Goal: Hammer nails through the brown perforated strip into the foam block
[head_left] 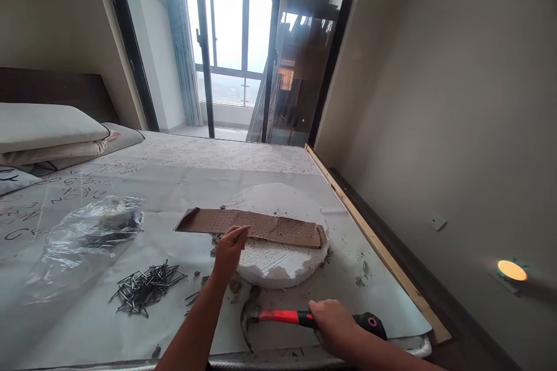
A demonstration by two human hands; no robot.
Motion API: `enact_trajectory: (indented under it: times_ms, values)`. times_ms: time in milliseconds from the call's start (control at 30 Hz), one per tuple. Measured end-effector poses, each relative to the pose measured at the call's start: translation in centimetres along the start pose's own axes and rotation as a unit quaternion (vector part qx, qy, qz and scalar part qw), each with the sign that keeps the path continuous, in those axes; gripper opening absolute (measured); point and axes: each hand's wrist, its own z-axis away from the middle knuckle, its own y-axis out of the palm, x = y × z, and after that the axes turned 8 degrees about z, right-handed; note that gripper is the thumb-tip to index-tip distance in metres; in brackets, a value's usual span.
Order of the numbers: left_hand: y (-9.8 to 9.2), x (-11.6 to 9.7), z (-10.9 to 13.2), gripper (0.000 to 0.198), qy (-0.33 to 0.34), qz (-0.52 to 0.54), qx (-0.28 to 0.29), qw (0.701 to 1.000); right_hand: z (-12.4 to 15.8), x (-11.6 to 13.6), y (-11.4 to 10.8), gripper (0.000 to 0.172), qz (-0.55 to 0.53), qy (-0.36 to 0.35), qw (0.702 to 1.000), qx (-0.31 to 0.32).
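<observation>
My right hand [333, 324] is wrapped around the handle of a claw hammer [282, 316] with a red and black grip, its metal head pointing left. Over the near edge of a brown cardboard strip [270, 227], my left hand [230, 246] is closed in a pinch; whatever is between the fingertips is too small to make out. Rows of small holes or dots mark the strip, which lies across a round white foam disc [278, 269]. To the left of my left forearm is a pile of nails [148, 287].
A crumpled clear plastic bag [93, 237] lies left on the pale sheet covering the bed [87, 336]. Grey crumbs [361, 269] are scattered around the disc. A wooden board [374, 237] runs along the right edge beside the wall. Pillows [52, 127] sit at the far left.
</observation>
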Motion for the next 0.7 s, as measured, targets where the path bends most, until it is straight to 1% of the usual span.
enact_trajectory:
  times_ms: [67, 100, 133, 167, 200, 267, 333, 400, 467, 533, 700]
  values:
    - [-0.1, 0.2, -0.4, 0.036, 0.008, -0.010, -0.006, 1.000, 2.2, -0.7, 0.2, 0.016, -0.116, 0.033, 0.993, -0.002]
    - [0.0, 0.4, -0.7, 0.036, 0.010, -0.020, -0.007, 1.000, 3.4, -1.1, 0.1, 0.008, -0.176, 0.042, 0.983, 0.017]
    - [0.2, 0.6, -0.9, 0.037, 0.011, -0.031, -0.004, 0.999, 4.5, -1.5, -0.1, 0.009, -0.250, 0.034, 0.967, 0.032]
    - [0.6, 0.9, -1.2, 0.038, 0.013, -0.044, 0.003, 0.999, 5.5, -1.9, -0.6, 0.013, -0.332, 0.027, 0.942, 0.034]
    - [1.1, 1.1, -1.4, 0.038, 0.014, -0.058, 0.015, 0.998, 6.3, -2.2, -1.2, 0.018, -0.411, 0.022, 0.911, 0.037]
    - [2.5, 1.6, -1.9, 0.039, 0.019, -0.088, 0.045, 0.995, 7.3, -2.9, -2.9, 0.026, -0.531, 0.045, 0.845, 0.048]
    - [4.2, 2.1, -2.3, 0.038, 0.027, -0.116, 0.072, 0.990, 7.5, -3.6, -4.5, 0.034, -0.605, 0.072, 0.791, 0.065]
    - [5.7, 2.8, -2.6, 0.035, 0.033, -0.137, 0.085, 0.986, 7.0, -4.3, -5.7, 0.038, -0.645, 0.087, 0.755, 0.082]
    - [6.8, 3.7, -2.9, 0.030, 0.034, -0.152, 0.089, 0.984, 6.3, -4.8, -6.2, 0.037, -0.662, 0.092, 0.739, 0.084]
    - [7.5, 4.5, -3.1, 0.027, 0.029, -0.160, 0.088, 0.983, 5.5, -5.3, -6.0, 0.034, -0.671, 0.095, 0.731, 0.076]
    - [7.6, 5.8, -3.4, 0.026, 0.010, -0.161, 0.071, 0.984, 3.9, -6.1, -5.0, 0.034, -0.686, 0.091, 0.718, 0.079]
